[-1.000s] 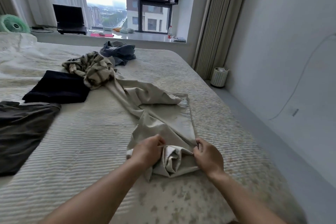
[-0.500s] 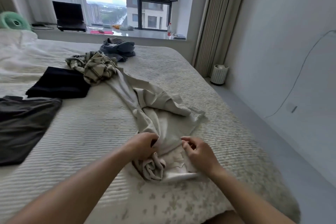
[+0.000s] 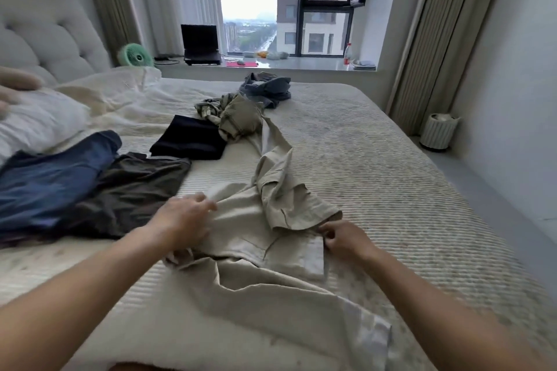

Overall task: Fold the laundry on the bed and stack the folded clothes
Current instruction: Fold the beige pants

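- Beige trousers point(image 3: 265, 238) lying long across the bed point(image 3: 391, 178), from bottom middle of the frame up toward the middle, still bunched and twisted.
- Left hand point(image 3: 184, 220) left of middle, fingers point(image 3: 205, 202) spread and pressing flat on the cloth edge.
- Right hand point(image 3: 343, 238) right of middle, pinching the cloth edge between thumb and finger, just under a flipped-over flap point(image 3: 295, 205).
- Far end of one leg touching the checked heap point(image 3: 238, 117) up in the middle. Risk: a hard pull dragging that heap along, maybe making more mess.
- Flap folded the wrong way on top. Risk: folding now and trapping that lump inside, so a bumpy, crooked fold.
- Only a small pinch on the right. Risk: cloth slipping out on a lift, one side dropping.
- Black folded piece point(image 3: 190, 138) and dark grey piece point(image 3: 132, 193) close by on the left, blue piece point(image 3: 51, 181) at far left. Risk: swinging trouser legs knocking those out of shape.
- Near end of the trousers by the bottom edge of the bed. Risk: sliding off toward the floor, likely if tugged this way.
- Grey-blue heap point(image 3: 265, 90) at top middle, not folded yet.
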